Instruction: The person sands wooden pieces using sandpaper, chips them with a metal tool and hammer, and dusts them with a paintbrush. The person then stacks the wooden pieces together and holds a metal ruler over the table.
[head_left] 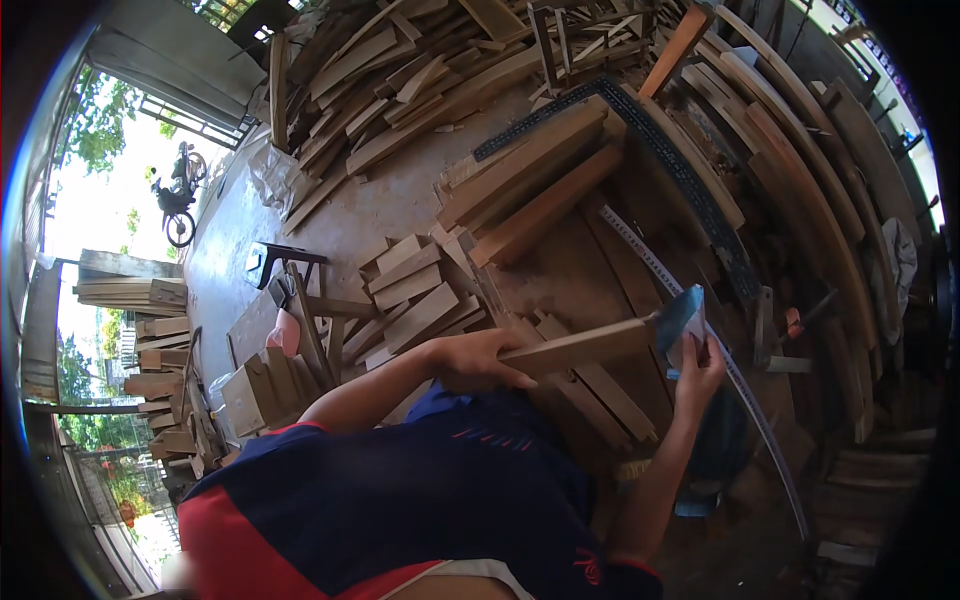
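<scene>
Wooden board (590, 345) lies between the hands in front of the dark blue shirt (400, 490), its near end grasped by the left hand (480, 358), whose thumb and fingers are curled around it. The right hand (700, 368) pinches a crumpled blue-and-white sheet (682, 325) at the board's far end. Light brown and straight-edged, the board slants slightly upward to the right. A pale marked measuring strip (640, 245) runs behind the sheet. Beyond are thick planks (540, 180), a dark perforated bar (672, 150), a large woodpile (400, 75) and, outside, a motorcycle (178, 195).
</scene>
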